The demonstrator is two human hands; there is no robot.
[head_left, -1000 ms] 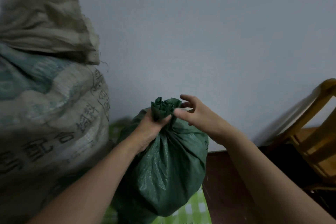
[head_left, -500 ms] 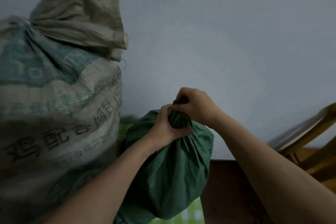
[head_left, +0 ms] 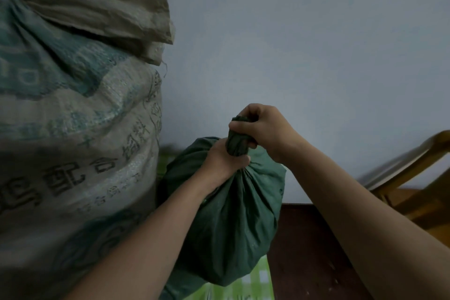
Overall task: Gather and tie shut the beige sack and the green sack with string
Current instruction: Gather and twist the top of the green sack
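Green sack [head_left: 231,221] cloth is gathered into a narrow neck [head_left: 235,145], and this neck is gripped by both hands. The fingers [head_left: 252,140] of the right hand [head_left: 265,129] are curled tightly round the upper end of the neck, with the thumb laid across its front. Only a dark tuft of cloth is seen above the fist, at twelve o'clock. Just below, at seven o'clock of the right fist, the fingers [head_left: 222,146] of the left hand [head_left: 220,157] are closed round the base of the neck, where the pleats run together. Whether the two hands touch cannot be told.

Two bare forearms are seen, the left entering from seven o'clock and the right from four o'clock of the view.

The full, rounded body of the green sack is placed below the hands, low in the middle of the view, over a green checked cloth [head_left: 253,280] at six o'clock. Whether it rests there or is lifted cannot be told.

At nine o'clock of it, just beside it, a far larger beige sack [head_left: 73,129] is stood, printed in teal with dark characters. Its bunched top is flopped over at eleven o'clock.

A pale wall [head_left: 316,44] is seen behind, from twelve to three o'clock. A wooden chair [head_left: 414,178] is set at three o'clock and a dark brown surface [head_left: 304,251] at five.
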